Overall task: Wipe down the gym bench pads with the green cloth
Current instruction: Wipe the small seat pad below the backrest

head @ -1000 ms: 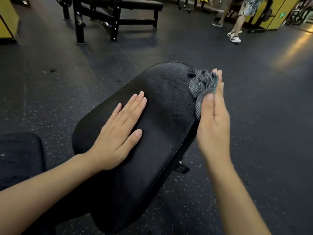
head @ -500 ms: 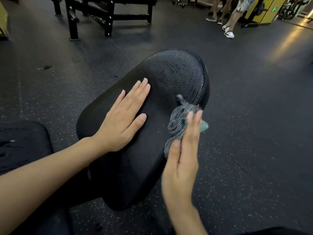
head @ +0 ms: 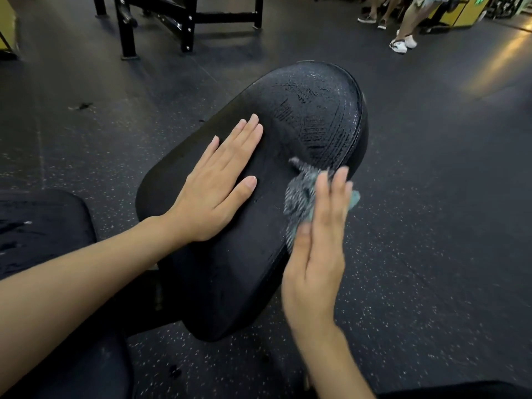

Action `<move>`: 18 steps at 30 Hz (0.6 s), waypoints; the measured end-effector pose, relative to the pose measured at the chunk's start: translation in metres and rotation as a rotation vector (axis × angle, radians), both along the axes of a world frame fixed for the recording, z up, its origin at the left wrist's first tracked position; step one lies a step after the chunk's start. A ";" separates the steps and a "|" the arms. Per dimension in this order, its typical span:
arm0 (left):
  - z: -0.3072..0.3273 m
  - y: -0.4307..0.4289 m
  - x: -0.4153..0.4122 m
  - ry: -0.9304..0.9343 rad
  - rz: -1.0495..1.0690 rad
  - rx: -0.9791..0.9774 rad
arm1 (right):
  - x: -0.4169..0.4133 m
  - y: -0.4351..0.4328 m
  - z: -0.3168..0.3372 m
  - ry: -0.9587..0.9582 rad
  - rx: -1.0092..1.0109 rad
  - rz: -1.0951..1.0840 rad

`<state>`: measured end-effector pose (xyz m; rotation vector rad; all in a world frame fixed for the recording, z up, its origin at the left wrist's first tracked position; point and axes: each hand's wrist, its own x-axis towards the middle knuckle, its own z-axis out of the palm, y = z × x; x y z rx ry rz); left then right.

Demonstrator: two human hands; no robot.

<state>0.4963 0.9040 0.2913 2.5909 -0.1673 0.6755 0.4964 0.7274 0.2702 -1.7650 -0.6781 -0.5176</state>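
a: where is the green cloth (head: pixel 302 194)?
b: bunched against the right rim of the black bench pad (head: pixel 316 110), about midway along, with a teal corner poking out past the edge. the right hand (head: pixel 316 254) holds it, fingers straight and together, thumb pinning the cloth's tail. the hand is blurred.
a: and the left hand (head: pixel 213 194)?
b: flat on the surface, fingers straight and close, thumb spread, apart from the cloth.
a: room around the pad?
b: speckled rubber floor (head: pixel 431 226) lies open on the right and beyond the rounded far end. a second dark pad (head: pixel 43 226) sits near on the left. a black steel frame (head: pixel 184 18) and bystanders' legs (head: pixel 408 27) stand far off.
a: texture?
b: grained upholstery, with wet streaks glistening at the far end.
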 end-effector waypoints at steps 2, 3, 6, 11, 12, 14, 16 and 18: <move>0.000 0.000 0.000 0.001 0.001 0.001 | 0.020 -0.001 0.017 0.023 0.033 -0.010; 0.000 0.000 0.000 0.000 0.002 0.001 | 0.027 -0.001 0.023 0.033 0.050 -0.018; 0.000 -0.001 0.000 -0.004 0.003 0.002 | 0.032 0.003 0.032 0.044 0.076 -0.050; 0.000 -0.001 -0.001 -0.007 0.006 -0.001 | -0.016 0.004 0.001 0.027 -0.013 -0.046; 0.001 -0.001 -0.001 -0.007 0.005 -0.002 | -0.030 0.003 -0.010 0.022 -0.049 -0.028; 0.001 -0.001 -0.001 -0.007 0.002 -0.005 | -0.057 0.002 -0.031 0.015 -0.129 -0.001; 0.002 -0.001 -0.001 -0.005 0.002 -0.005 | -0.072 0.001 -0.045 0.006 -0.168 0.003; 0.002 -0.001 -0.002 -0.003 0.001 -0.004 | -0.070 0.001 -0.047 0.009 -0.154 0.018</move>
